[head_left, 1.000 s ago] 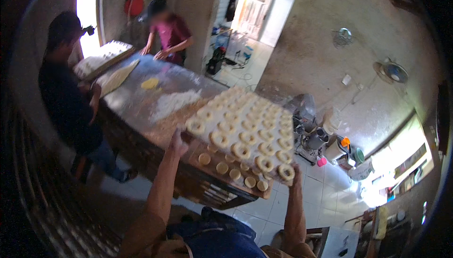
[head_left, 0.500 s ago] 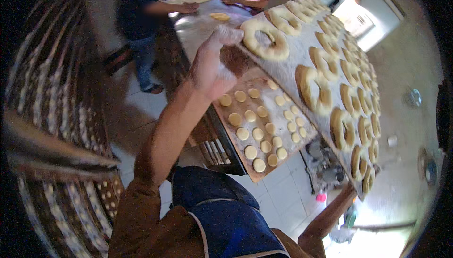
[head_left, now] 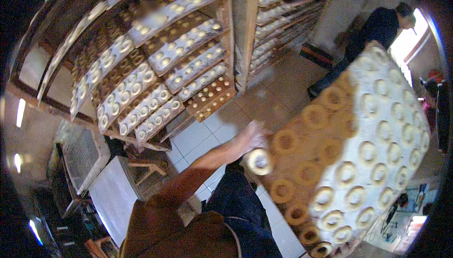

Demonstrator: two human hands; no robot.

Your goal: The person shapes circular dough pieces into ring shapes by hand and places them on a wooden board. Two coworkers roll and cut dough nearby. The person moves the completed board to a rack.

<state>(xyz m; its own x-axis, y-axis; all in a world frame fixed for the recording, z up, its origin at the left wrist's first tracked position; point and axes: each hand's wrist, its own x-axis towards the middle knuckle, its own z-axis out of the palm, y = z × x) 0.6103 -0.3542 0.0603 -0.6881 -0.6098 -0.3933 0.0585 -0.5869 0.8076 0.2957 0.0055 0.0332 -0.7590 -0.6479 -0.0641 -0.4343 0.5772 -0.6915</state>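
Note:
My left hand (head_left: 251,139), dusted with flour, grips the near left corner of a large flat board (head_left: 361,133). Rows of raw dough rings cover the board, which I carry tilted across the right half of the view. One dough ring (head_left: 259,161) lies at the corner right beside my fingers. Part of the board is in brown shadow, the rest brightly lit. My right hand cannot be made out; the board's lower right side hides that area.
A wooden rack (head_left: 229,36) at the far left holds several boards of dough rings and balls. Another loaded rack (head_left: 283,17) stands beside it. Beyond the board is a person in dark clothes (head_left: 377,29). A pale-topped table (head_left: 113,196) stands at lower left, above a tiled floor (head_left: 196,140).
My view has swung left, from the worktable with dough discs to the racks. The board has moved with me, still in my left hand. My right forearm has gone out of sight.

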